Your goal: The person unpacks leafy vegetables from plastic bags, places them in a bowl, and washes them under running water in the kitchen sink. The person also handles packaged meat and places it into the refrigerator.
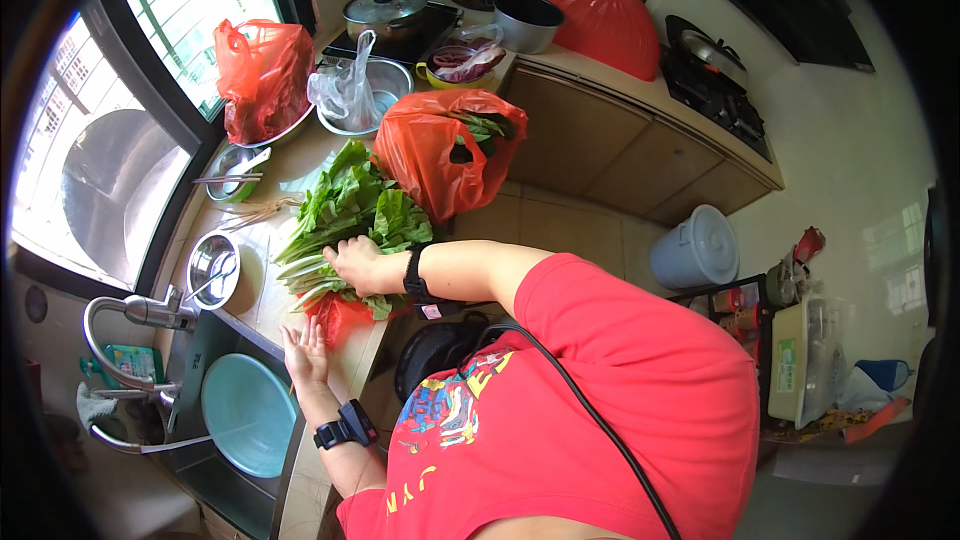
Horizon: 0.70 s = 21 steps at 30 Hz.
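Note:
My right hand (356, 264) lies palm down on a bunch of leafy greens (345, 199), its fingers bent over the pale stalks. The greens spread across the tiled counter, leaves towards the far side. Under their near end shows a piece of red plastic bag (337, 319). My left hand (306, 352) is turned palm up over the counter edge, fingers apart and nothing in it. Beyond the greens stands a red plastic bag (450, 154) with green leaves showing in its mouth.
A steel bowl with a spoon (212, 270) stands left of the greens. In the dark sink (232, 491) sits a blue basin (247, 416) beneath a curved tap (112, 307). Another red bag (266, 79), a steel basin (390, 82) and a lidded pot (385, 7) stand farther back.

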Available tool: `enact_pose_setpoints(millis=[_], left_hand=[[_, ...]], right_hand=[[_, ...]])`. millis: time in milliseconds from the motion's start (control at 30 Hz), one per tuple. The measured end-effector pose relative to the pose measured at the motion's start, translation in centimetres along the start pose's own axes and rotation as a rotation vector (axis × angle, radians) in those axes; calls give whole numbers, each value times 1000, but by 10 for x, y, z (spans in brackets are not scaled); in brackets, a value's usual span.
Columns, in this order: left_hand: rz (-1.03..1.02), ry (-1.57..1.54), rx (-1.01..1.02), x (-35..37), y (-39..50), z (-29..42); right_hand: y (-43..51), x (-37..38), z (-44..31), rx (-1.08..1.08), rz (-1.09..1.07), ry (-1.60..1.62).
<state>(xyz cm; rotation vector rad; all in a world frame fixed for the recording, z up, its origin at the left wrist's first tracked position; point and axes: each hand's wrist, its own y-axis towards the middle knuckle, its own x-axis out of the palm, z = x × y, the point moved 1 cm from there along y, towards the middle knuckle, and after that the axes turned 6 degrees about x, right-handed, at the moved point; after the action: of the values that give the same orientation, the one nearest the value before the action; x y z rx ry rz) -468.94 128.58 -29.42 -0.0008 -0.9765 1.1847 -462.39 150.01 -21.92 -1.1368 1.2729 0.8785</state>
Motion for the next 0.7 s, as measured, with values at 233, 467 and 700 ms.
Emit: enact_pose_setpoints(millis=[233,467,700], left_hand=[[34,40,-4,3,-9,-1],[26,67,8,1,-11,-2],[70,87,8,10,-14,-2]], right_hand=[[6,-16,5,-5,-78,103],[5,-58,3,6,-133,157],[2,-109,1,-27,-55,306]])
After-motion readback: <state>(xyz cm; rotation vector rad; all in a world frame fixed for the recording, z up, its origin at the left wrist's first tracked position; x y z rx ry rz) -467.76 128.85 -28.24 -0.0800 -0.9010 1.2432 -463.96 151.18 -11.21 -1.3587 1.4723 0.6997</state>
